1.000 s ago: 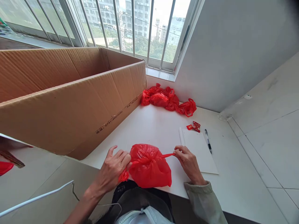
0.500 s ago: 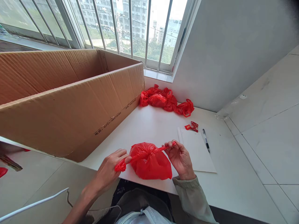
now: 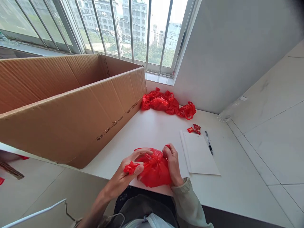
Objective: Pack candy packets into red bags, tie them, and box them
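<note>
Rounded red plastic bag (image 3: 154, 174): sat at lower center of the frame, near the edge of the flat white tabletop (image 3: 144, 131).
Left hand (image 3: 123, 176): thumb and fingers pinched a twisted red end (image 3: 130, 167).
Right hand (image 3: 174, 164): curled fingers gripped the opposite side.
Open brown cardboard box (image 3: 71, 122): stood at left.

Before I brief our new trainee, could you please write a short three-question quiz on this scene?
1. True or false: the person's left grip and right grip both hold the plump red plastic bag.
2. What lies along the right edge of the white rectangular paper?
3. From the bag, where does the open brown cardboard box stand: A, to the left; B, to the right; C, underneath?

Key: 1, true; 2, a slim black-and-clear pen; 3, A.
</note>
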{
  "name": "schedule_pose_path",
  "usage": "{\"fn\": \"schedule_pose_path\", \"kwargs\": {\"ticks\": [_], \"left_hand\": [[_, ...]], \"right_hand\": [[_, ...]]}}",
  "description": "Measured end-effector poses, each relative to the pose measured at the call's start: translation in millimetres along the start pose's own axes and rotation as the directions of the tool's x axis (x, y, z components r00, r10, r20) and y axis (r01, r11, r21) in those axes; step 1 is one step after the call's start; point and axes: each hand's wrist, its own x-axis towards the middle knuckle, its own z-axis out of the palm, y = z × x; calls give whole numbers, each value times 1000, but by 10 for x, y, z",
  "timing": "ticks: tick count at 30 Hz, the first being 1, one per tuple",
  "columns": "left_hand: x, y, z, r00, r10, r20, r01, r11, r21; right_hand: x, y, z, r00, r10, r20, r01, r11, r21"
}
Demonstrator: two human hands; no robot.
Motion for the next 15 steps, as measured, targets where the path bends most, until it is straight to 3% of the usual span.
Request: {"fn": "schedule_pose_path", "kwargs": {"ticks": [3,5,6,8,11,13,15], "left_hand": [[121,47,224,988,87,124,-79,994,-70],[160,-6,355,986,86,144,-72,992,-99],[164,-51,409,994,52,101,-41,993,-110],[148,-155,492,992,-81,-94,68,988,-135],[105,-259,558,900,-262,-348,214,962,-170],[96,-258,558,894,-269,-358,247,963,-105],[111,-215,528,933,-199,-300,219,975,33]], "right_hand": [[-47,36,136,996,-82,43,89,972,-218],[-30,59,159,991,-118,56,129,944,-305],[-9,71,147,990,-130,61,142,933,-330],[53,95,87,988,-140,63,153,925,-347],[143,113,-37,992,-125,28,128,947,-295],[156,71,-107,994,-112,5,110,967,-228],[100,-49,-152,994,-108,8,108,981,-164]]}}
